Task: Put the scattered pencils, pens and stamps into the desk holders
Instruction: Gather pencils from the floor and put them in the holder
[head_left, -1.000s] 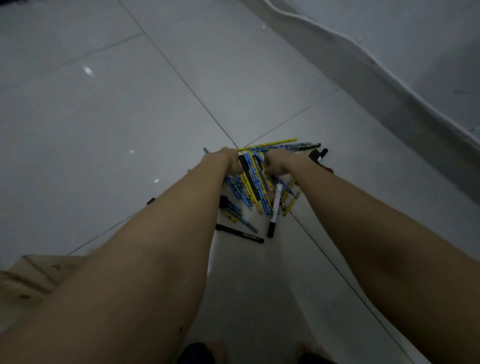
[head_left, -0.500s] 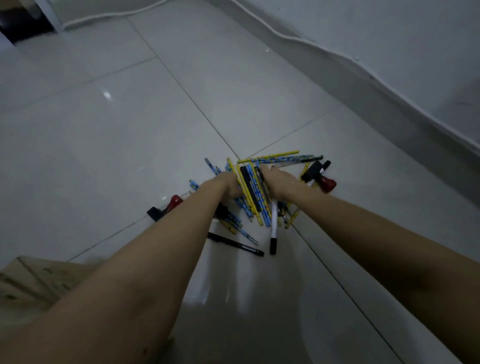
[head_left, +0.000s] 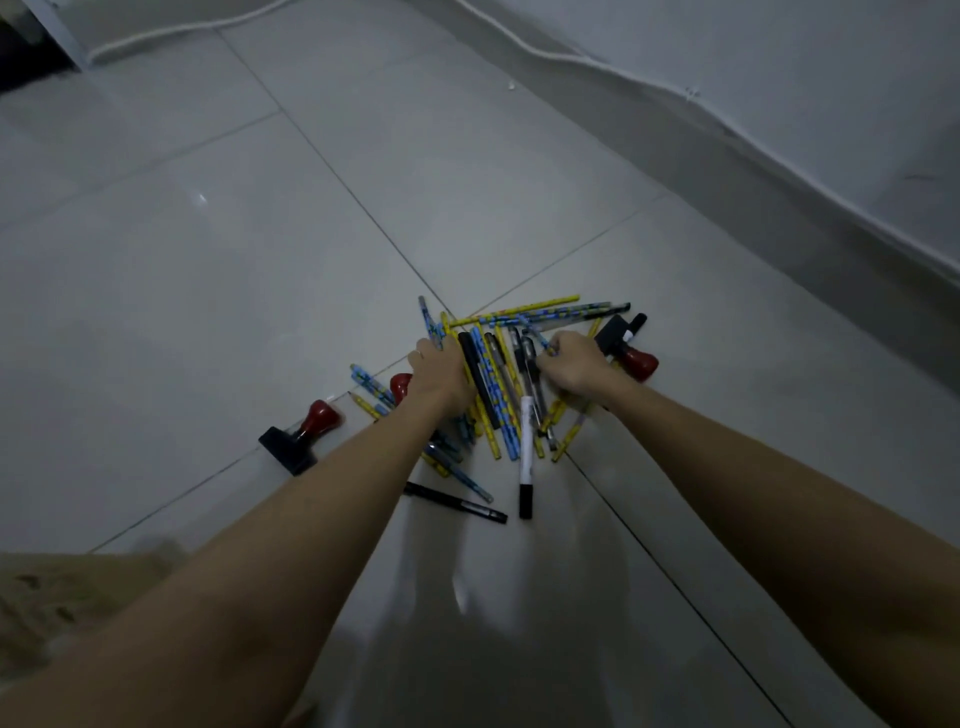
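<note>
The pile of pencils and pens (head_left: 498, 384) is lying on the tiled floor (head_left: 218, 270), blue and yellow sticks crossing one another, and I am reaching into it with both arms. My left hand (head_left: 439, 371) is resting on the pile's left edge, its fingers curling down over a few blue and yellow pencils; I cannot tell whether they are gripping any. My right hand (head_left: 571, 364) is sitting on the pile's right side with its fingers bent, pinching what looks like a thin blue pencil at their tips. A white marker with a black cap (head_left: 525, 457) is sticking out of the pile toward me, and a black pen (head_left: 456, 502) is lying just beside it. A red-handled stamp (head_left: 301, 434) is lying on its side left of the pile, apart from it; another stamp (head_left: 626, 345) is lying just beyond my right hand, and a red knob (head_left: 400, 384) is peeking out beside my left wrist. A cardboard box (head_left: 57, 608) is showing at the lower left, its contents not visible.
</note>
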